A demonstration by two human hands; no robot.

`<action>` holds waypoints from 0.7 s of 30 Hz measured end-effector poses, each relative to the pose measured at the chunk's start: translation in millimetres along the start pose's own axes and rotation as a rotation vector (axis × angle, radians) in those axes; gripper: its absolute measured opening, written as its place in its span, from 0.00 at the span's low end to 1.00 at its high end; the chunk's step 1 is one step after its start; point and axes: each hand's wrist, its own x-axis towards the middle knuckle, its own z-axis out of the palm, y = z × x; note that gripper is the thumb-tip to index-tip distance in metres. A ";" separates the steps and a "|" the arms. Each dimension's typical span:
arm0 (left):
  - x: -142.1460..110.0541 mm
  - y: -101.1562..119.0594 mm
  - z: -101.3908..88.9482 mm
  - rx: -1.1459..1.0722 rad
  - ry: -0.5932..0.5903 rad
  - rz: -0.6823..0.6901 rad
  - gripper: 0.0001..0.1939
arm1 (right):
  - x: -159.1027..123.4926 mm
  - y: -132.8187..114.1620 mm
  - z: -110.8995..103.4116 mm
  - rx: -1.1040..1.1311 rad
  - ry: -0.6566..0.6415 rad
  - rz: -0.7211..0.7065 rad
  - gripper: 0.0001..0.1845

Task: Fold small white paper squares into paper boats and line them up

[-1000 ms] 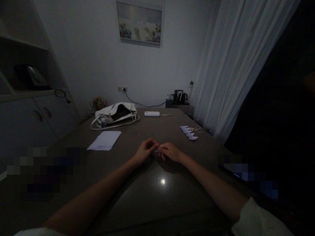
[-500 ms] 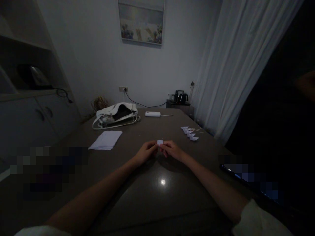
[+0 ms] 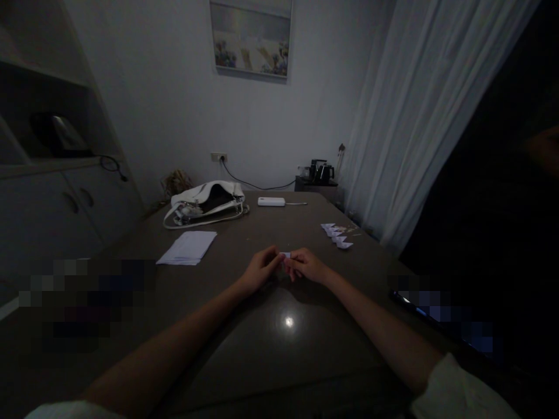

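A: Change noted?
B: Paper piece (image 3: 286, 254) shows only a thin strip, against a square face half a second ago. My reading: work on it continues, by tilting or folding; cannot tell which.
A: Hands?
B: Left hand (image 3: 262, 270) and right hand (image 3: 309, 266) both pinch it between them, over the table (image 3: 279, 361).
A: Surroundings?
B: Folded papers (image 3: 344, 245) in a row rightward; sheet stack (image 3: 187, 248) leftward, white bag (image 3: 187, 198) beyond. The hands hide most creases.

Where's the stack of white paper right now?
Head view, left of centre: the paper stack lies on the table, in front of the white bag, left of the left hand.
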 end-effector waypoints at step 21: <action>3.2 -8.8 -4.2 -0.008 0.188 -0.003 0.14 | -1.1 -6.6 -7.3 -0.297 0.173 -0.144 0.17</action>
